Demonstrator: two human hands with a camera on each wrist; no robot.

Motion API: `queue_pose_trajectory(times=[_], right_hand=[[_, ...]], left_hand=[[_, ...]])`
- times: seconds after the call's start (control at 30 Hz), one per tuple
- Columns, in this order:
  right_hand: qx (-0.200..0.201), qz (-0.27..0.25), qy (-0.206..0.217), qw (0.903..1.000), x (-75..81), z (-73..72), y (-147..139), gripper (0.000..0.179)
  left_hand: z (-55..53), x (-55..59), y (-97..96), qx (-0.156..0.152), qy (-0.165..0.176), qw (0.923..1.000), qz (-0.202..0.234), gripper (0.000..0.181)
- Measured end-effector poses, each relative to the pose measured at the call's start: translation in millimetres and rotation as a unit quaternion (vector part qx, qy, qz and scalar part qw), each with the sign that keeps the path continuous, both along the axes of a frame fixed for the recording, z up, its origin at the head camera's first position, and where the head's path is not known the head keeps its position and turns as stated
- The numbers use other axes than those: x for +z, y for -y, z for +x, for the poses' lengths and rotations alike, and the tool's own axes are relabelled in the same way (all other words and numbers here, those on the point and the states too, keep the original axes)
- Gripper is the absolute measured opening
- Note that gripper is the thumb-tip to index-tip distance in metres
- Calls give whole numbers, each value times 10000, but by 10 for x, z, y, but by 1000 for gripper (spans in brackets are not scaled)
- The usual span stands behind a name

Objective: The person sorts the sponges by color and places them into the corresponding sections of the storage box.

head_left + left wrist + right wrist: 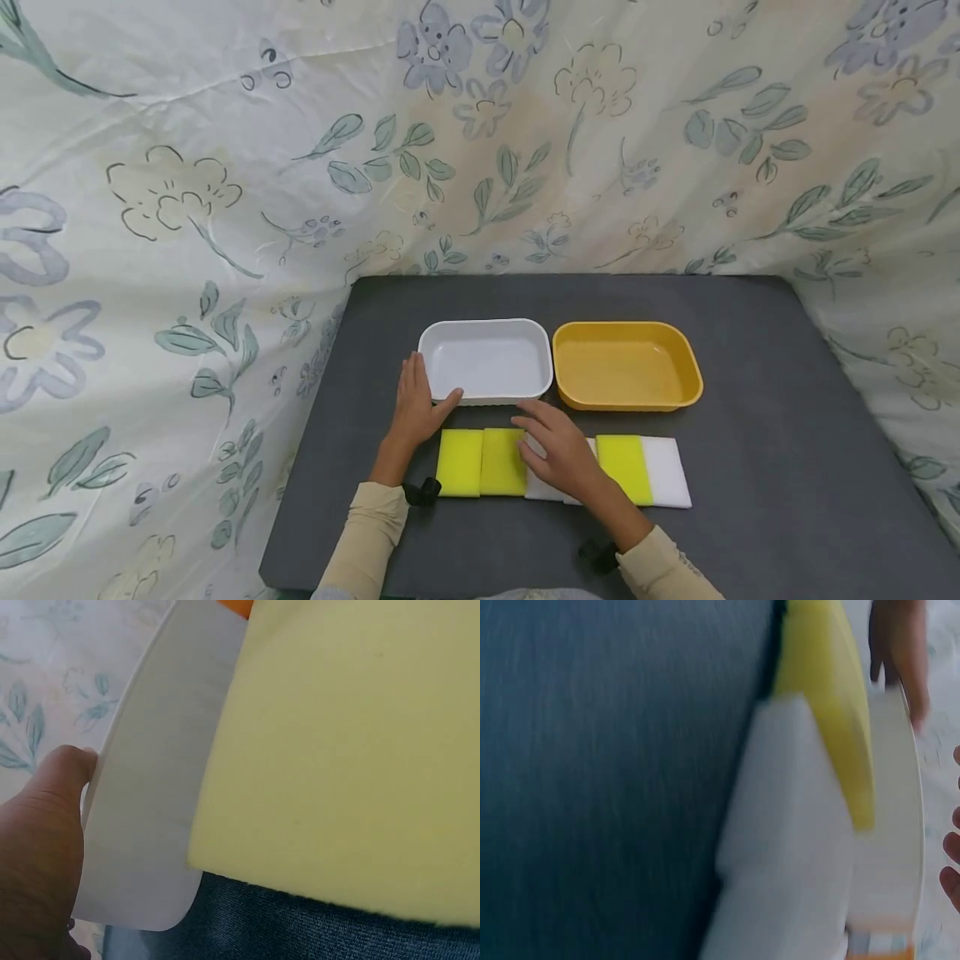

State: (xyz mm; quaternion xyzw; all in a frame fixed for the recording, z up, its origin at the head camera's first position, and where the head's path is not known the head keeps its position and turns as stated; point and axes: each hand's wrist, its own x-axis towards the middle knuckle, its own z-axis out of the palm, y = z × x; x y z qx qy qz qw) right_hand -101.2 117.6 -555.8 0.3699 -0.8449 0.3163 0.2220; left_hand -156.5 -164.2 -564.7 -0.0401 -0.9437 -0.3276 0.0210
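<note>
My left hand (pixel 417 410) is at the left front corner of a white tray (pixel 491 401), its fingers straight along the side and the thumb touching the front rim. In the left wrist view the thumb (pixel 64 776) lies against the tray's edge. Loosely bent and holding nothing, my right hand (pixel 558 450) hovers over a row of flat sponge-like pieces, near the tray's front. Two yellow pieces (pixel 482 463) lie at the row's left. White pieces (pixel 542 488) in the middle are partly hidden under the right hand. Another yellow piece (pixel 626 471) and a white piece (pixel 667 472) end the row.
A yellow tray (pixel 628 402) stands beside the white one, on its right. Everything rests on a dark grey table (pixel 765 400). Floral cloth (pixel 300 208) hangs behind and along both sides of the table.
</note>
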Motion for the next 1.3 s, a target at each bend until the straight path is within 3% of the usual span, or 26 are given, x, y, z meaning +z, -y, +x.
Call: queue_pose_trajectory(times=[0.23, 0.37, 0.53, 0.77, 1.0, 1.3], right_hand=[[557, 271, -143, 9980, -66, 71, 371, 38], [724, 681, 270, 9947, -77, 101, 504, 49], [813, 1353, 824, 9840, -108, 142, 593, 64], [752, 1954, 1252, 9698, -155, 182, 625, 73], [760, 1725, 1166, 9751, -156, 172, 656, 69], [1122, 1200, 1244, 9785, -165, 187, 671, 64]], left_hand=[[-20, -17, 18, 87, 231, 9997, -49, 110], [-29, -20, 14, 91, 319, 9994, -65, 111], [-18, -47, 21, 69, 362, 9993, -104, 111], [12, -48, 22, 41, 382, 9993, -6, 111], [-5, -28, 26, -49, 342, 9991, 260, 112], [-3, -2, 44, -177, 382, 9985, 350, 111]])
